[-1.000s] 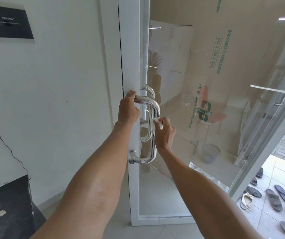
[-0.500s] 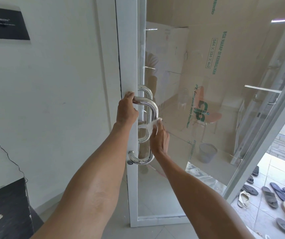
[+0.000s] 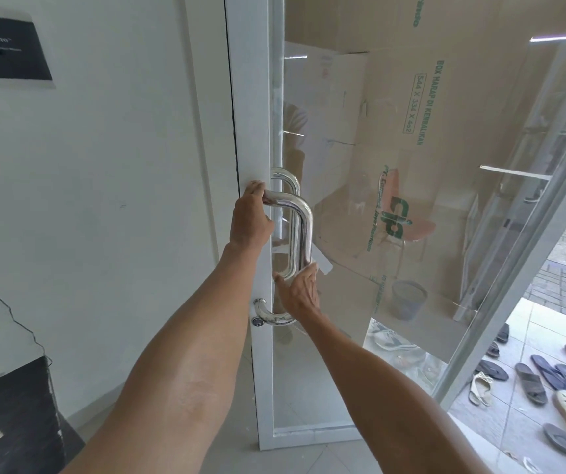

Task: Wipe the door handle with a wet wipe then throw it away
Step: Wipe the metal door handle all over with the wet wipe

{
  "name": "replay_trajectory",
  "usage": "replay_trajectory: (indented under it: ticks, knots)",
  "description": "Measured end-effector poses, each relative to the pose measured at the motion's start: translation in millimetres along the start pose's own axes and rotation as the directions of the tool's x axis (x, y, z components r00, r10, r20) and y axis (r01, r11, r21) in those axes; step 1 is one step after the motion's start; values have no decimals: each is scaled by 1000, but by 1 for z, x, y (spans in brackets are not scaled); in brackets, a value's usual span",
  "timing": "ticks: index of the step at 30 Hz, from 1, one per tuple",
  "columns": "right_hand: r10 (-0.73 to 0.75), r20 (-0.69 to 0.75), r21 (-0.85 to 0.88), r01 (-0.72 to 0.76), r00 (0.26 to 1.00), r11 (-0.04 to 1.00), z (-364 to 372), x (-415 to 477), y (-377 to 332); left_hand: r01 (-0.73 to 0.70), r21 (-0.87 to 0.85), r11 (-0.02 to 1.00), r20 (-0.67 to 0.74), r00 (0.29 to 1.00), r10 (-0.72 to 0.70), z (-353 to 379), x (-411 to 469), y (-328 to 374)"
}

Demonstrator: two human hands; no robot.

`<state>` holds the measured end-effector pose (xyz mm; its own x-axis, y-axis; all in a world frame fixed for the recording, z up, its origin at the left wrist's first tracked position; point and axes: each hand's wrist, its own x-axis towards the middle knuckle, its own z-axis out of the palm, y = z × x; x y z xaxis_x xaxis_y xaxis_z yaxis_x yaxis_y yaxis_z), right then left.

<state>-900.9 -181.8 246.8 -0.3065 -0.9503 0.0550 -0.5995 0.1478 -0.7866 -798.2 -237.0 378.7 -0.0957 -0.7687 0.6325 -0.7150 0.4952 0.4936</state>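
A chrome D-shaped door handle is fixed to the white frame of a glass door. My left hand grips the handle's upper horizontal arm next to the frame. Lower down, my right hand wraps the vertical bar, pressing a white wet wipe against it. Only a corner of the wipe shows past the fingers, to the right of the bar. The handle's lower bend sticks out below my right hand.
A white wall with a black plaque stands left of the door. A dark block sits at the lower left. Behind the glass are cardboard sheets and a grey bin. Several sandals lie outside at the lower right.
My right hand has slid down the vertical bar with the wipe, from its middle towards the lower bend. My left hand has kept its grip on the upper arm.
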Motion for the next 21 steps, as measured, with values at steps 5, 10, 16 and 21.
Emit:
replay_trajectory:
  ticks: [5, 10, 16, 21]
  knots:
    - [-146, -173, 37, 154, 974, 987, -19, 4, -36, 4, -9, 1000, -3, 1000, -4, -2, -1, 3]
    - [-194, -270, 48, 214, 943, 976, -25, 5, -37, -3, -2, 1000, 9, 1000, 3, -3, -2, 2]
    - [31, -12, 109, -29, 999, 994, -22, 4, 4, -6, 1, 1000, 25, 1000, 6, -3, -1, 0]
    - [56, -2, 231, -54, 998, 971, -46, 14, -6, -17, -6, 1000, 4, 1000, 17, -1, -1, 0]
